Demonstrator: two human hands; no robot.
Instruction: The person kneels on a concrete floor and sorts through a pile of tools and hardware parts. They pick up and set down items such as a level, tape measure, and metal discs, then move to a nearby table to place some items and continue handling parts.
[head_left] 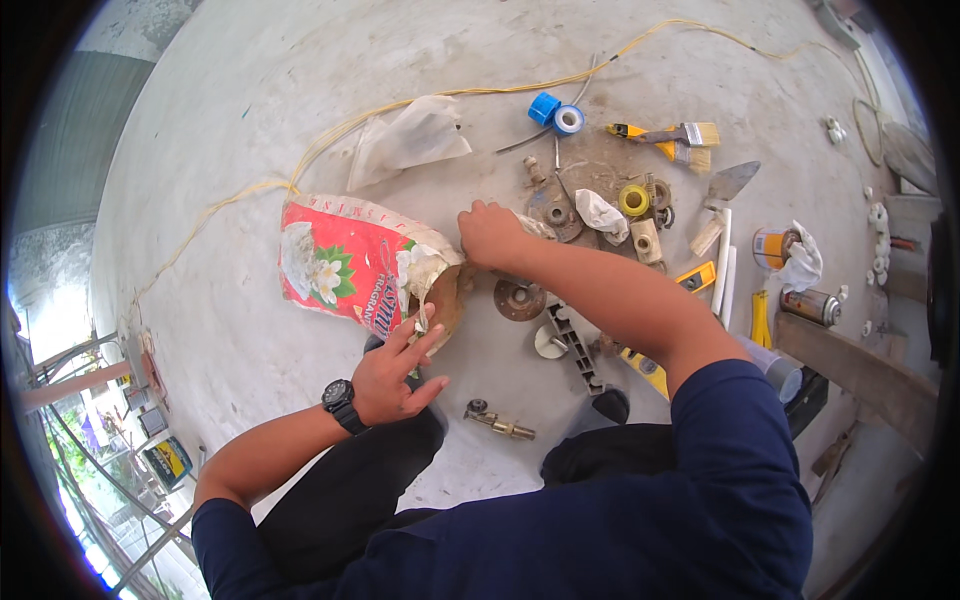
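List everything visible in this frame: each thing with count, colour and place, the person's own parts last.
sack: 1, red and white printed, floor centre-left, mouth held open
clear plastic bag: 1, behind the sack
cord: 1, yellowish, across the floor
tape rolls: 2, blue and white, far centre
paintbrushes: 2, yellow handles, far right
trowel: 1, metal, right
round flange: 1, rusty brown, under right forearm
brass fitting: 1, near the knees
spray can: 1, right
left hand: fingers spread at the sack mouth, black watch
right hand: gripping the sack's upper rim
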